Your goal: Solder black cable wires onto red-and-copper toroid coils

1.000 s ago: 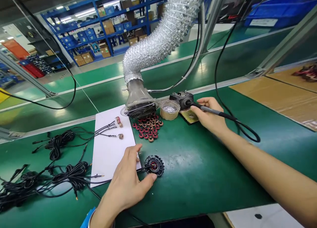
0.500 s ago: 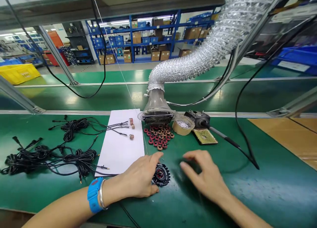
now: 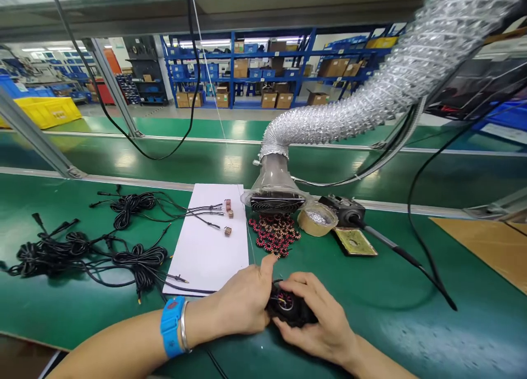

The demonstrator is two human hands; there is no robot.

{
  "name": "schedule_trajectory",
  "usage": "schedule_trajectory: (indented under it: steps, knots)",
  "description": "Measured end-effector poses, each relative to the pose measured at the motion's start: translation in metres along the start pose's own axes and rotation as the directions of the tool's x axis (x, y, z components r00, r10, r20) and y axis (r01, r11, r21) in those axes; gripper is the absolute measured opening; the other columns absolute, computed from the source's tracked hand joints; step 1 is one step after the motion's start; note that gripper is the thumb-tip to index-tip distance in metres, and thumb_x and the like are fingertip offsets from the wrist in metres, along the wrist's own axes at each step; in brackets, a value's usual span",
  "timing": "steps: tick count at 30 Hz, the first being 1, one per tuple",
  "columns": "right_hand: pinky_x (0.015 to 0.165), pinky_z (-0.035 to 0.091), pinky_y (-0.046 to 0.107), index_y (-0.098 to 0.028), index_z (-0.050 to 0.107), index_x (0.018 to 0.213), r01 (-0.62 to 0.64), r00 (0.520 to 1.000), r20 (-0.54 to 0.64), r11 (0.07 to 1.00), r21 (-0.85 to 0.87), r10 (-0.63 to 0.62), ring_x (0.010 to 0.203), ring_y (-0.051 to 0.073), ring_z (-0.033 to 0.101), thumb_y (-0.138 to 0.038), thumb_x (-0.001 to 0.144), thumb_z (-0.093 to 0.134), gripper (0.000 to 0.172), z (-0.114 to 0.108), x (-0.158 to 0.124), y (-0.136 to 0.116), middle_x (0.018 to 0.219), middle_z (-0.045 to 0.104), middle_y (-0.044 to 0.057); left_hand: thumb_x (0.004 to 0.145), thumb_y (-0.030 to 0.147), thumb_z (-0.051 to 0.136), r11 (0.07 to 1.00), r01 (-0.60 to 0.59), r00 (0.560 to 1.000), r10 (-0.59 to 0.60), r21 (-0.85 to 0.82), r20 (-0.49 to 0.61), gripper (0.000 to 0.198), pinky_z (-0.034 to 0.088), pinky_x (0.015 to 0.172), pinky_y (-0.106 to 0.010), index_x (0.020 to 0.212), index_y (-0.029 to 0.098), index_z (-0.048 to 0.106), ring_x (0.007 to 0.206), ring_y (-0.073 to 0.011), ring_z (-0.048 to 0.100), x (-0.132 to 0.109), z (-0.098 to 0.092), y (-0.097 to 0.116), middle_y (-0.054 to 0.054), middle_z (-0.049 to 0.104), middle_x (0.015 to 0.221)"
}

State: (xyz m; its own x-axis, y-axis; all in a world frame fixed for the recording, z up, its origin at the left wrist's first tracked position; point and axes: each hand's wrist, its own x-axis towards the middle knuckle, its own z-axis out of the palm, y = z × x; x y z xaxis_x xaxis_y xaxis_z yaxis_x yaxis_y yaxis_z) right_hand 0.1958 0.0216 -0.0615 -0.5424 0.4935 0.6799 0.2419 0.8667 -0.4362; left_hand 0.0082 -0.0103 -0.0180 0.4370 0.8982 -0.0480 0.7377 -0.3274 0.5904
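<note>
The left hand (image 3: pixel 236 302) and right hand (image 3: pixel 317 321) meet just in from the near edge of the green tabletop (image 3: pixel 411 335), near its middle, with a small toothed black coil disc (image 3: pixel 286 307) between them. The right fingers (image 3: pixel 302 283) curl over the disc, and the left hand's grip closes against its other side with the thumb raised, so both grips look closed on it, though much of the disc is hidden. It looks light and fairly stiff, but its fine copper-and-red winding and thin leads may be fragile, so the toothed outer rim seems the safest place to hold. A thin black cable (image 3: pixel 189 288) runs across a white paper sheet (image 3: pixel 206 258) toward the left hand, but its end is hidden. Small copper coils (image 3: pixel 228 231) lie on the paper beside wire ends, and coiled black cables (image 3: pixel 134 208) lie to its left. Beyond the hands sit a heap of toothed red rings (image 3: pixel 274 235), a tape roll (image 3: pixel 317 219), and a soldering iron (image 3: pixel 391 248) resting from its stand (image 3: pixel 343 210), with a brass tray (image 3: pixel 354 242) beside it.
</note>
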Motion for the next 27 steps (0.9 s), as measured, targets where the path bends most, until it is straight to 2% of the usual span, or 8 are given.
schedule_trajectory:
  steps: [4, 8, 9, 11, 14, 18, 21, 27]
  knots:
    - [0.066, 0.057, 0.035, -0.019, 0.051, 0.116, 0.019, 0.998, -0.061, 0.998, -0.067, -0.023, 0.082, 0.023, 0.059, -0.016, 0.075, 0.063, 0.044, -0.007, 0.01, -0.004, 0.093, 0.055, 0.009, 0.067, 0.01, 0.071, 0.998, -0.006, 1.0, 0.005, -0.056, -0.024, 0.089, 0.051, 0.088, -0.04, 0.14, 0.017, 0.02, 0.106, -0.0296, 0.06, -0.006, -0.007, 0.002, -0.015, 0.06, 0.116]
    - [0.066, 0.057, 0.035, -0.02, 0.049, 0.116, -0.008, 0.994, -0.105, 0.995, -0.102, -0.002, 0.085, 0.023, 0.058, -0.012, 0.076, 0.061, 0.042, -0.011, 0.027, -0.002, 0.095, 0.053, 0.01, 0.058, 0.03, 0.087, 0.986, 0.01, 0.986, -0.038, -0.166, -0.164, 0.104, 0.045, 0.1, -0.045, 0.14, 0.021, 0.024, 0.12, -0.0313, 0.052, -0.017, -0.026, 0.006, -0.017, 0.051, 0.132]
    - [0.067, 0.057, 0.035, -0.02, 0.049, 0.116, -0.011, 0.994, -0.11, 0.994, -0.109, -0.001, 0.087, 0.023, 0.057, -0.012, 0.077, 0.061, 0.042, -0.012, 0.032, 0.0, 0.096, 0.052, 0.01, 0.061, 0.031, 0.085, 0.98, 0.029, 0.977, -0.07, -0.196, -0.202, 0.096, 0.045, 0.099, -0.044, 0.137, 0.021, 0.028, 0.117, -0.0296, 0.054, -0.019, -0.031, 0.008, -0.015, 0.054, 0.129]
    - [0.069, 0.057, 0.036, -0.02, 0.049, 0.117, -0.003, 0.993, -0.121, 0.992, -0.125, -0.013, 0.089, 0.024, 0.056, -0.011, 0.077, 0.061, 0.043, -0.012, 0.043, 0.003, 0.098, 0.051, 0.011, 0.072, 0.03, 0.076, 0.962, 0.063, 0.96, -0.131, -0.264, -0.249, 0.063, 0.049, 0.091, -0.04, 0.124, 0.02, 0.042, 0.102, -0.0241, 0.061, -0.022, -0.041, 0.013, -0.009, 0.063, 0.113]
    - [0.073, 0.056, 0.038, -0.019, 0.049, 0.118, 0.022, 0.984, -0.171, 0.988, -0.153, -0.049, 0.093, 0.025, 0.055, -0.01, 0.077, 0.061, 0.044, -0.009, 0.058, 0.007, 0.099, 0.05, 0.011, 0.088, 0.03, 0.055, 0.904, 0.117, 0.951, -0.222, -0.411, -0.217, 0.016, 0.049, 0.067, -0.028, 0.099, 0.019, 0.055, 0.074, -0.0155, 0.06, -0.021, -0.047, 0.018, -0.003, 0.065, 0.083]
    - [0.079, 0.055, 0.042, -0.019, 0.05, 0.116, 0.001, 0.968, -0.249, 0.986, -0.165, -0.043, 0.101, 0.027, 0.055, -0.013, 0.077, 0.063, 0.041, 0.0, 0.065, 0.005, 0.106, 0.051, 0.013, 0.093, 0.036, 0.049, 0.803, 0.166, 0.934, -0.315, -0.572, -0.171, 0.024, 0.041, 0.053, -0.021, 0.096, 0.016, 0.062, 0.058, -0.0111, 0.053, -0.016, -0.043, 0.016, 0.0, 0.062, 0.067]
    - [0.085, 0.054, 0.043, -0.02, 0.05, 0.113, -0.019, 0.964, -0.264, 0.989, -0.147, -0.02, 0.107, 0.028, 0.056, -0.016, 0.079, 0.065, 0.038, 0.005, 0.061, 0.002, 0.112, 0.054, 0.014, 0.091, 0.033, 0.053, 0.828, 0.12, 0.918, -0.303, -0.548, -0.256, 0.022, 0.043, 0.055, -0.02, 0.098, 0.016, 0.065, 0.061, -0.011, 0.056, -0.016, -0.038, 0.013, 0.0, 0.064, 0.069]
    - [0.084, 0.055, 0.041, -0.021, 0.046, 0.116, -0.054, 0.962, -0.269, 0.999, -0.004, 0.051, 0.103, 0.026, 0.061, -0.024, 0.078, 0.07, 0.045, 0.008, 0.052, 0.003, 0.11, 0.061, 0.013, 0.09, 0.028, 0.054, 0.934, 0.102, 0.901, -0.233, -0.342, -0.367, 0.018, 0.047, 0.059, -0.022, 0.099, 0.018, 0.066, 0.068, -0.0136, 0.063, -0.019, -0.031, 0.013, -0.005, 0.071, 0.083]
